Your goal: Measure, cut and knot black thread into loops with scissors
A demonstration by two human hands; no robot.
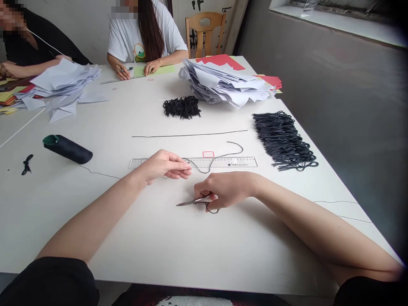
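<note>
Far left edge: a small black knotted cord piece [26,164] lies alone on the white table [159,238], well apart from your hands.
Spool: a dark thread spool [67,148] with a green end lies on its side, left of your left hand; a thin thread runs from it across the table towards you.
Paper stack, left: a loose heap of white sheets [62,87] sits at the far left, beside a co-worker's arm in a black top.
Your left hand: your left hand [165,165] rests on the table with its fingertips pinched together on one end of a grey cord [219,156]; it is closed on that cord.
Cord: from your pinch it dips, then curves up over the clear ruler [197,162] and ends in a hook beyond it.
Ruler: it lies flat just beyond both hands, with a small red-outlined rectangle [208,154] touching its far edge.
Straight cord: a second long thin cord [189,134] lies stretched out beyond the ruler.
Your right hand: your right hand [228,191] is curled over the handles of small scissors [197,202], gripping them; the blades lie on the table, pointing left.
Black bundle, middle: a small pile of black loops [181,107] lies past the straight cord.
Paper stack, right: a taller heap of white sheets [223,83] lies on red paper.
Grey bundle: a big pile of dark grey cord loops [283,140] lies at your right, near the table edge.
</note>
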